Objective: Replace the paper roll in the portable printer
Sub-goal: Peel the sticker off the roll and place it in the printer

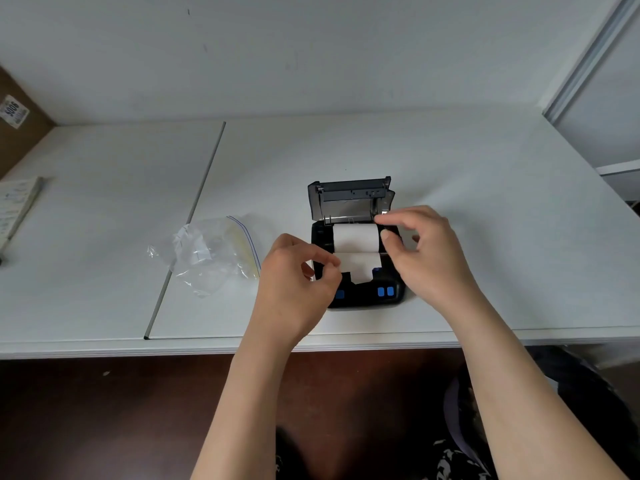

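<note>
A black portable printer (pixel 367 296) with blue buttons lies on the white table near its front edge. Its grey lid (pixel 349 199) stands open toward the back. A white paper roll (pixel 355 236) sits in the printer's bay, and a strip of its paper (pixel 360 266) is drawn forward over the body. My left hand (pixel 298 271) pinches the left edge of that strip. My right hand (pixel 426 247) is at the right end of the roll, thumb and forefinger curled against it.
A crumpled clear zip bag (pixel 211 254) lies left of the printer. A seam (pixel 187 223) runs between two white table (pixel 485 202) tops. A booklet (pixel 17 206) lies at the far left. The wall stands close behind, with a shelf frame (pixel 588 64) at the right.
</note>
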The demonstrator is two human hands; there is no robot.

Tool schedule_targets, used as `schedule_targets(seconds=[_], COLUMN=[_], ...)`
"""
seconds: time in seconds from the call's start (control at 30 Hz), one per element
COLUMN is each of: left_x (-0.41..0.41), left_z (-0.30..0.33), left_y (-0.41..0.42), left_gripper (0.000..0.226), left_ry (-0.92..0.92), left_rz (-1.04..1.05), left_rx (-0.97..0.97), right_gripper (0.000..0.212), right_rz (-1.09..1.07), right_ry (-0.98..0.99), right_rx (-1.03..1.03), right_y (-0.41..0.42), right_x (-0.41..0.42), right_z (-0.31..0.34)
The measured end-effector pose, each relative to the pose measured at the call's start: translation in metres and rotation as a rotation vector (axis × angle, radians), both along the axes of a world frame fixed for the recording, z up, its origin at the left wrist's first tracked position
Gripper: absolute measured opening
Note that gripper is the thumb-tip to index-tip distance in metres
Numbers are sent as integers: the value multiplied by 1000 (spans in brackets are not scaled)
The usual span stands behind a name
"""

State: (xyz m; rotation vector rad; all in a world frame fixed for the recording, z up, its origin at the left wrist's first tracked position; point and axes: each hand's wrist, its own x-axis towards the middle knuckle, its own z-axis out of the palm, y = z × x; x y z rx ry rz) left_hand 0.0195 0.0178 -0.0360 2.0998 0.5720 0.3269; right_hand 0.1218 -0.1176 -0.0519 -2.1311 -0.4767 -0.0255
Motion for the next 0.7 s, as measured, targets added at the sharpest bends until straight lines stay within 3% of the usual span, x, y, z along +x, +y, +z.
schedule_targets(seconds=[0.07, 0.27, 0.4, 0.53, 0.7], left_x=[1, 3, 5, 4, 3], left_z=[0, -3, -2, -3, -4], left_y=[-1, 3, 1, 1, 3], left_gripper=[10, 14, 15, 17, 16], left_ry=[8, 0, -26, -21, 9], left_rz=[16, 32, 54, 44, 7], left_rx=[-17, 32, 0, -32, -57], right_gripper=[25, 41, 15, 27, 31], right_rz=[-75, -89, -190, -118, -60], right_ry=[-14, 234, -7, -84, -73], right_rx=[77, 228, 126, -100, -140], right_y=[-1, 0, 5, 11, 14], right_x=[1, 0, 4, 3, 4], right_z=[2, 5, -6, -10, -11])
